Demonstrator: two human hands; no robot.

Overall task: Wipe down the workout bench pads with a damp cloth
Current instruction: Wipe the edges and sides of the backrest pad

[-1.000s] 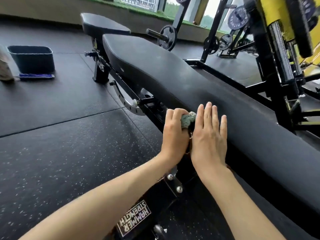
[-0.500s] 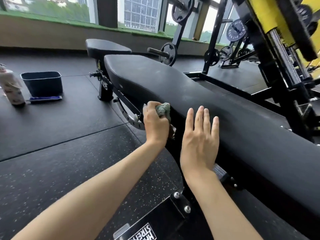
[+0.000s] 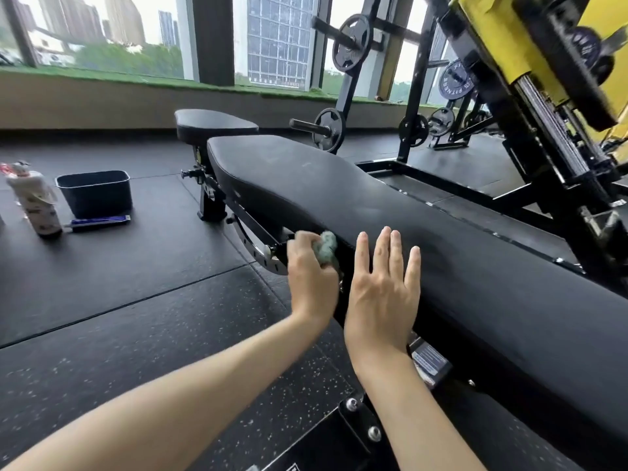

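While a white bottle (image 3: 34, 198) and a black tub (image 3: 95, 192) are standing on the floor (image 3: 136, 300) at far left, well apart from the bench (image 3: 212, 205), the work is going on at the near flank of the long pad (image 3: 339, 185). The small seat pad (image 3: 215, 125) is sitting beyond its far end. The left hand (image 3: 311, 277) is curling round a bunched greenish cloth (image 3: 326, 248) and pressing it to the pad's lower side edge, just beside the toothed adjuster arc (image 3: 258, 253). Just to its right, the right hand (image 3: 384, 283) is lying flat on the pad's side, fingers straight and slightly spread, gripping nothing and apparently bracing.

To my eye this is the side-edge pass, with most of the top not yet showing a wet sheen. Doing it well likely means opening the wad so that more fabric is meeting the vinyl. It also means running long, overlapping strokes along the edge toward the seat end and steering clear of the arc's teeth, where the cloth could snag. The flat hand is best placed on a stretch not yet wiped. I cannot tell whether the tub is holding water for re-wetting.
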